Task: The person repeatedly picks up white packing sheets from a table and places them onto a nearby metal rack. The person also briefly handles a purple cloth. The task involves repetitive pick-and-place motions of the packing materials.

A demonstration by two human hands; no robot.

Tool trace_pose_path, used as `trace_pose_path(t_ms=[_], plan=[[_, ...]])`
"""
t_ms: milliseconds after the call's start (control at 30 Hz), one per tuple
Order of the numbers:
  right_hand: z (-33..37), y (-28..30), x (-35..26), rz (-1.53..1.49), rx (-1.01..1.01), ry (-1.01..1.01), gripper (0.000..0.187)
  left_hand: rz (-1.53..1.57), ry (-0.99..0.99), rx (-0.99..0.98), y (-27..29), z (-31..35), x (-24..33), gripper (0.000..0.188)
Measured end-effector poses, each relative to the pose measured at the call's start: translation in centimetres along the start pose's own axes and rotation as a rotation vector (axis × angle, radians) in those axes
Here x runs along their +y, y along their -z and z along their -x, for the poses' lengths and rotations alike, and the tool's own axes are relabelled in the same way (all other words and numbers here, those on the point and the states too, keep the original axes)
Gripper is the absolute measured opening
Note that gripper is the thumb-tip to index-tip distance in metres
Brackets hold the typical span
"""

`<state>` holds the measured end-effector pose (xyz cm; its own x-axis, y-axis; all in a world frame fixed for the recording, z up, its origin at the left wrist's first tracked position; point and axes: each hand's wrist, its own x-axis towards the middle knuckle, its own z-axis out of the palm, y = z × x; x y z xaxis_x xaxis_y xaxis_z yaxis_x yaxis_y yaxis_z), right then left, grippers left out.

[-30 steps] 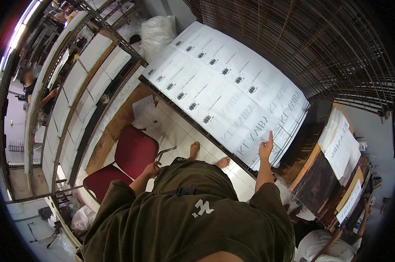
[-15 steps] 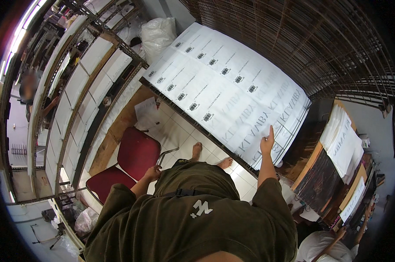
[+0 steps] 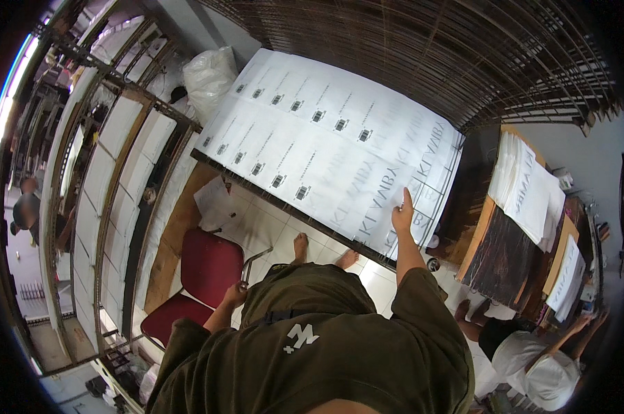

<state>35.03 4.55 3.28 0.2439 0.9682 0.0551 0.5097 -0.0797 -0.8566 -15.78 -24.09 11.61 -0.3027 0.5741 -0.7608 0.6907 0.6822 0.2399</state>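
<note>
In front of me, large white printed sheets [image 3: 312, 148] lie on a dark wire rack tray [image 3: 295, 214], with dark lettering and small code marks on them. My right hand [image 3: 402, 214] is over the near right part of the sheets. One finger points away from me, the others look curled, and nothing shows in it; whether it touches the sheet I cannot make out. By my left hip, my left hand [image 3: 236, 295] is closed, right at the lower end of a red chair's [image 3: 213, 262] metal armrest [image 3: 258, 254]. Its palm is hidden.
More wire trays [image 3: 422, 55] hang raised behind the sheets. On the right stands a dark wooden table [image 3: 495, 238] with stacked white bags [image 3: 522, 186]; a person in a white shirt [image 3: 543, 369] works beyond. Metal shelving [image 3: 112, 179] lines the left. A stuffed plastic sack [image 3: 208, 79] stands far left.
The view has swung, so the tray and chair sit further left in it and more of the person on the right shows. Both hands keep nearly the same place and shape.
</note>
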Motion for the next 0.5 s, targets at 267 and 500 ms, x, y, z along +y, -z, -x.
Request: trace_pose_path(t_ms=[267, 500], plan=[[0.3, -0.4, 1.6, 0.026, 0.032, 0.03, 0.072, 0.022, -0.074, -0.037, 0.4, -0.2, 0.2, 0.039], [1.4, -0.4, 4.4, 0.054, 0.009, -0.005, 0.074, 0.039, -0.084, -0.089, 0.9, -2.1, 2.0, 0.043]])
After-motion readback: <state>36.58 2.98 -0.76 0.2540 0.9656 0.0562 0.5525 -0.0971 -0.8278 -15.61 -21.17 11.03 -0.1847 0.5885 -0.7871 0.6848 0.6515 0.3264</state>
